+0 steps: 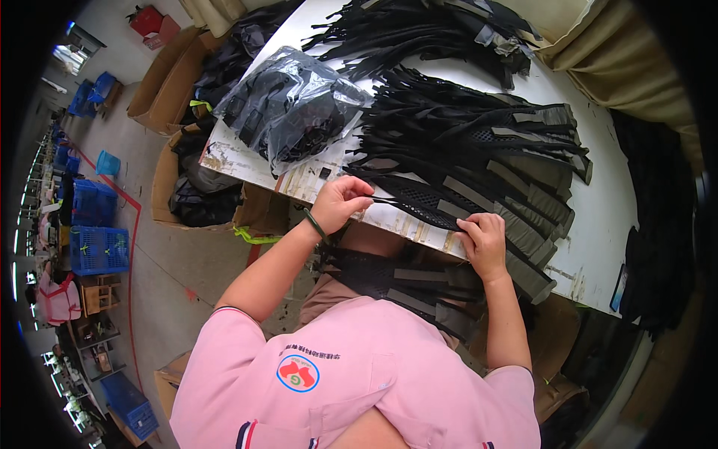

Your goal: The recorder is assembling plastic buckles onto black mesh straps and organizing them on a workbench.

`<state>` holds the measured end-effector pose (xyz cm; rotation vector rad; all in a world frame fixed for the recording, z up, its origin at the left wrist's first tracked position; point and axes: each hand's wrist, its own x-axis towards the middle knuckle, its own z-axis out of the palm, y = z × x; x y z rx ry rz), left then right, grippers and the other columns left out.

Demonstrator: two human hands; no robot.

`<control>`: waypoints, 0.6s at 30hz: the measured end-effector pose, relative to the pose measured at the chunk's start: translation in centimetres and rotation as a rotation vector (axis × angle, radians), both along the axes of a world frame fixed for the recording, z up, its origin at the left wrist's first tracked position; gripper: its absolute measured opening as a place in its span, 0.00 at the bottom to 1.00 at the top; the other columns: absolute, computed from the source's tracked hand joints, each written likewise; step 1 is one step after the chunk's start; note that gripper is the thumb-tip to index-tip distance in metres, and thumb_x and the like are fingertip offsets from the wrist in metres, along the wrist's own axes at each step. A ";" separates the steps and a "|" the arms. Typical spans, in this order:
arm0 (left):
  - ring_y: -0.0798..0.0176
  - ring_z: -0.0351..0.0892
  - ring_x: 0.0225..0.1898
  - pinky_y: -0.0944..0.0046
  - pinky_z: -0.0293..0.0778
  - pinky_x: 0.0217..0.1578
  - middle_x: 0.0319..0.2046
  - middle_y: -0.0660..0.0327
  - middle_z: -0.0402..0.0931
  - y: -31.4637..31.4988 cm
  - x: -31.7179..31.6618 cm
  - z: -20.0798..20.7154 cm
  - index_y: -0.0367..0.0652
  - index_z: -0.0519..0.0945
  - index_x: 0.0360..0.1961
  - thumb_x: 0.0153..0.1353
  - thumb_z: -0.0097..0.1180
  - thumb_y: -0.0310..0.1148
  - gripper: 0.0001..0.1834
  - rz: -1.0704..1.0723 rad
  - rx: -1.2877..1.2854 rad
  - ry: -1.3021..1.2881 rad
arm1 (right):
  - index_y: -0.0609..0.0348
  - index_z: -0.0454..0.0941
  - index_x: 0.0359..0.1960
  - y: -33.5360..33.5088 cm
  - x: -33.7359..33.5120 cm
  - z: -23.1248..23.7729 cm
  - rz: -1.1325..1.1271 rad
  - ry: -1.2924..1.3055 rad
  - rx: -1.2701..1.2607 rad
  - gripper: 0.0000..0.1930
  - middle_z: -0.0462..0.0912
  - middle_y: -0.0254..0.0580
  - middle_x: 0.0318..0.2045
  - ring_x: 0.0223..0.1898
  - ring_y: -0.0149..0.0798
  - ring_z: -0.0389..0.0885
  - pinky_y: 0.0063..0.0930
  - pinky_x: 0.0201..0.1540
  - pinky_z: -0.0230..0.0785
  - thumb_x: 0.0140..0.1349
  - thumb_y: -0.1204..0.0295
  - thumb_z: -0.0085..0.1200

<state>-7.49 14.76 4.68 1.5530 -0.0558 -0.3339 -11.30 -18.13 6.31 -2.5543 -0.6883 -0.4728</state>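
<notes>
A black mesh strap [419, 212] with grey patches lies along the near edge of the white table [591, 258]. My left hand [338, 205], a dark green bangle on its wrist, pinches the strap's narrow tip between thumb and fingers. Farther right, my right hand [486, 243] has thumb and fingers closed on the strap's near edge. Just beyond both hands spreads a fanned pile of similar straps [471, 138], narrow ends to the left and wider grey ends to the right. More straps [407, 275] lie across my lap, below the table edge.
A clear plastic bag [292, 108] of black parts sits on the table's left. Another strap pile [426, 34] lies at the back. Cardboard boxes [161, 183] with dark goods stand left of the table. A beige curtain [628, 56] hangs at the far right; blue crates [97, 247] stand across the floor.
</notes>
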 end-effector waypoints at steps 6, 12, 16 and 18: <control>0.75 0.77 0.22 0.75 0.74 0.22 0.24 0.65 0.77 0.8 0.0 1.0 0.37 0.78 0.34 0.56 0.60 0.25 0.05 0.033 0.016 0.085 | 0.58 0.78 0.43 6.6 0.6 1.8 0.007 0.000 0.162 0.16 0.77 0.43 0.41 0.47 0.48 0.74 0.41 0.54 0.64 0.50 0.72 0.62; 0.76 0.75 0.20 0.76 0.71 0.20 0.24 0.65 0.78 0.4 0.2 2.2 0.38 0.78 0.32 0.58 0.60 0.29 0.06 0.002 -0.058 0.096 | 0.59 0.76 0.45 14.9 3.7 -1.5 0.166 0.425 0.555 0.14 0.80 0.45 0.38 0.40 0.49 0.79 0.38 0.44 0.72 0.56 0.72 0.58; 0.74 0.72 0.23 0.72 0.69 0.23 0.24 0.66 0.76 3.4 4.4 2.8 0.39 0.79 0.32 0.58 0.60 0.30 0.05 0.098 0.325 -0.205 | 0.61 0.78 0.40 15.1 4.7 -3.5 0.140 0.678 0.687 0.09 0.80 0.42 0.30 0.29 0.39 0.81 0.28 0.33 0.73 0.57 0.75 0.57; 0.63 0.74 0.27 0.65 0.70 0.30 0.26 0.59 0.73 4.7 7.5 2.8 0.38 0.80 0.31 0.55 0.60 0.28 0.05 0.211 0.683 -0.558 | 0.62 0.79 0.37 15.0 4.7 -3.8 0.187 0.706 0.749 0.07 0.79 0.40 0.27 0.25 0.29 0.79 0.22 0.29 0.69 0.56 0.76 0.58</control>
